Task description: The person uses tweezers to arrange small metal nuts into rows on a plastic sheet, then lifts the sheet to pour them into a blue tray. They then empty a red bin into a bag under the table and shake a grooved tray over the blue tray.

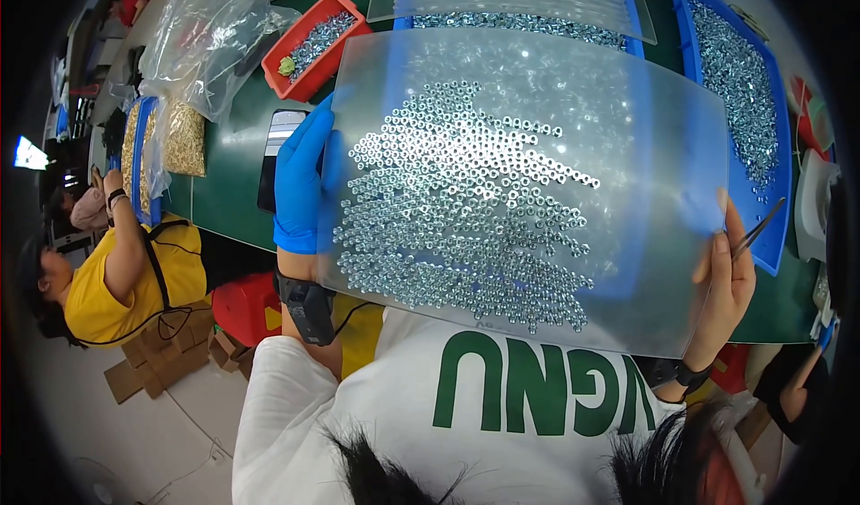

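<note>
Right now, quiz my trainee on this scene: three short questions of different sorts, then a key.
1. True or false: the left hand wears a blue glove.
2. What covers the clear plastic sheet? A) loose beads B) small metal nuts lying flat in rows C) coins
3. Fill in: the bare right hand holds the sheet's edge and also a thin pair of ____.

Key:
1. True.
2. B; the nuts fill the sheet's middle, its margins bare.
3. Tweezers.

Clear plastic bags [210,35] beside a dark phone screen [278,156].
</note>
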`<state>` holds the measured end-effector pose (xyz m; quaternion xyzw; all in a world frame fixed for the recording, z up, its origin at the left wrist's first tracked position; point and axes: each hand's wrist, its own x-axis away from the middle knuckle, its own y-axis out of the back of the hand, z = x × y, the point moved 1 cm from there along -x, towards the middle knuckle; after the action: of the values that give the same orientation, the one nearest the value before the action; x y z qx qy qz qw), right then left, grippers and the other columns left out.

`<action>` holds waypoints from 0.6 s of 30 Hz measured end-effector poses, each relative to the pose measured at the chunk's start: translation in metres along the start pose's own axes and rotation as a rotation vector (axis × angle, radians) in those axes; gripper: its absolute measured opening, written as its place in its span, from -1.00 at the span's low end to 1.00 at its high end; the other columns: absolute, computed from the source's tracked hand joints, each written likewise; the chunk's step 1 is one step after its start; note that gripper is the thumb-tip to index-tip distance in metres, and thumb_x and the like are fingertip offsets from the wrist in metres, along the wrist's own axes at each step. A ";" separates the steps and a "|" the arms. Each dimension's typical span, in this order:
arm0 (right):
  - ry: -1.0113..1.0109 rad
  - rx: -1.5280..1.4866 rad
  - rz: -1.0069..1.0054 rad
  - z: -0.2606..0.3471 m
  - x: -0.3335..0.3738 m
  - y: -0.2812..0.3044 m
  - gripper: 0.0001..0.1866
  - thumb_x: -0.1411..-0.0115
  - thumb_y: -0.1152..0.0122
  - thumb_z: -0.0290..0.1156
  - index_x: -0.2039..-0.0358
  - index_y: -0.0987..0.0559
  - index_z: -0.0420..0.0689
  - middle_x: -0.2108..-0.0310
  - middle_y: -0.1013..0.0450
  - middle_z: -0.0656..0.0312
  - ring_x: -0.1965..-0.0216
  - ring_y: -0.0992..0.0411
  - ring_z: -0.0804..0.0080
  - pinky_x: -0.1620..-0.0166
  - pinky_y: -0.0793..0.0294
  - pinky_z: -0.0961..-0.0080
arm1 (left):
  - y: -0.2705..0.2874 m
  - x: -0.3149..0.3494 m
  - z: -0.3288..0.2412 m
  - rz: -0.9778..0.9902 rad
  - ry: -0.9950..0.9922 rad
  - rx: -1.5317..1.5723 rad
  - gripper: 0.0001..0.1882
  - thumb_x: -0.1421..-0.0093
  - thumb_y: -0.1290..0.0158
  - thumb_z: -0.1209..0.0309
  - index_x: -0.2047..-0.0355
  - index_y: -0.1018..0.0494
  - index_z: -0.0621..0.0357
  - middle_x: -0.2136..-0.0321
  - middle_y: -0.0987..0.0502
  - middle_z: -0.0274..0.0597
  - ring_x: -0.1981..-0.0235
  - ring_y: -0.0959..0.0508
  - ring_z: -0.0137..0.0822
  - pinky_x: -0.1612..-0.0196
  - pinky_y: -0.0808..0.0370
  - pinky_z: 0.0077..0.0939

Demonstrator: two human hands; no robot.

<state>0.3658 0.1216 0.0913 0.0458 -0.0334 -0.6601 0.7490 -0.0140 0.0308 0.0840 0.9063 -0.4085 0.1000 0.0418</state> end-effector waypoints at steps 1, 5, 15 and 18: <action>-0.002 -0.005 0.001 0.000 0.000 0.000 -0.61 -0.23 0.11 -0.45 -0.05 -0.29 -0.33 0.69 -0.17 0.47 0.66 -0.05 0.80 0.57 0.05 0.83 | -0.001 0.001 0.000 0.007 -0.026 0.028 -0.65 -0.21 0.13 0.38 0.04 -0.37 0.27 0.25 -0.45 -0.32 0.29 -0.41 -0.55 0.19 -0.33 -0.72; -0.005 -0.016 -0.002 0.002 -0.002 0.000 -0.61 -0.24 0.11 -0.45 -0.05 -0.29 -0.35 0.68 -0.18 0.47 0.66 -0.05 0.81 0.57 0.05 0.83 | -0.003 0.003 -0.002 0.007 -0.064 0.000 -0.67 -0.21 0.12 0.37 0.06 -0.39 0.26 0.37 -0.43 -0.38 0.42 -0.36 -0.62 0.32 -0.31 -0.77; 0.017 -0.067 0.004 0.010 -0.009 -0.007 -0.61 -0.23 0.10 -0.46 -0.04 -0.30 -0.36 0.66 -0.21 0.46 0.65 -0.07 0.81 0.55 0.01 0.86 | 0.001 -0.006 0.002 0.010 -0.047 0.055 -0.68 -0.23 0.16 0.38 0.06 -0.40 0.23 0.47 -0.38 -0.44 0.51 -0.29 -0.65 0.44 -0.25 -0.80; 0.016 -0.088 0.004 0.011 -0.011 -0.008 -0.62 -0.23 0.10 -0.46 -0.04 -0.30 -0.36 0.66 -0.20 0.47 0.64 -0.07 0.81 0.55 0.03 0.86 | -0.002 -0.004 0.000 -0.067 -0.024 0.074 -0.69 -0.24 0.18 0.39 0.07 -0.40 0.22 0.51 -0.35 -0.48 0.56 -0.25 -0.67 0.49 -0.21 -0.82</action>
<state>0.3551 0.1309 0.1014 0.0179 0.0018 -0.6592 0.7517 -0.0151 0.0355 0.0829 0.9214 -0.3746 0.1028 0.0068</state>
